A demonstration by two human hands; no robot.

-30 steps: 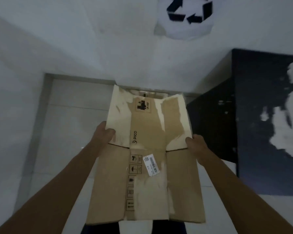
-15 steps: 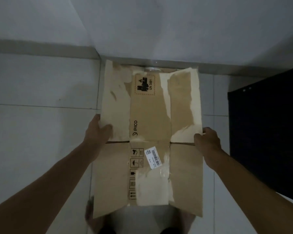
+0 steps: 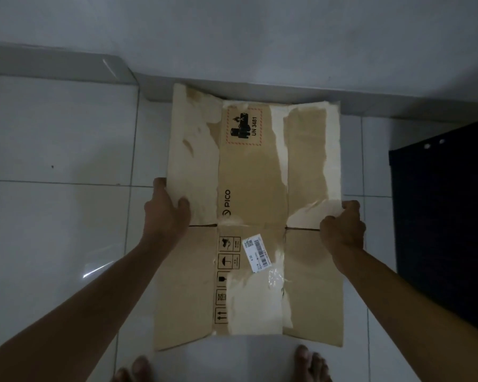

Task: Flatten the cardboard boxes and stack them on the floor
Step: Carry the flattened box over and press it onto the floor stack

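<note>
The left hand [image 3: 167,213] and right hand [image 3: 342,230] each grasp a side edge of the flattened brown cardboard box [image 3: 251,188], held low over the pale tiled floor [image 3: 58,216] by the wall; best lowered level, both edges let go together.

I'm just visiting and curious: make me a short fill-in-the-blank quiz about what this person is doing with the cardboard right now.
1. The flattened cardboard box is held by ____ hands.
2. The brand word printed on it reads ____.
3. The left hand grips the box's ____ edge.
4. The white barcode label lies nearer the ____ hand.

Missing words: two; PICO; left; right
</note>
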